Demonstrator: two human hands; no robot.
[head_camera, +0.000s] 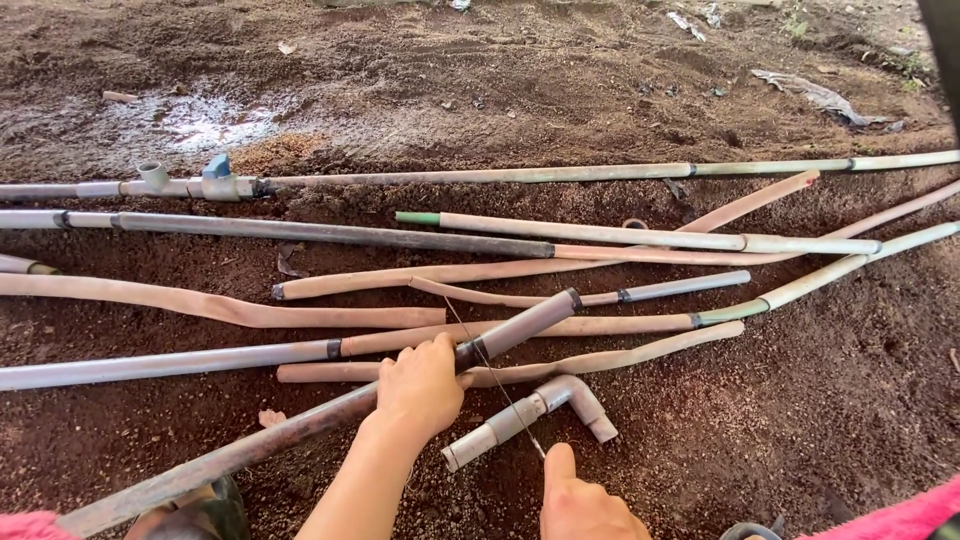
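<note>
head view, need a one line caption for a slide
Left hand grips a grey pipe while right hand draws a thin saw blade across it, over soil.

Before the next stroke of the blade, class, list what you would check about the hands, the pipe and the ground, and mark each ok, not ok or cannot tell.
1. Left hand grips the grey pipe beside the cut: ok.
2. Right hand holds the thin blade at its lower end: ok.
3. Blade lies across the pipe, next to the left hand's fingers: not ok.
4. Pipe raised off the soil at the cut: ok.
5. Short elbow pipe lies right under the blade: not ok.
6. Depth of cut: cannot tell.
</note>
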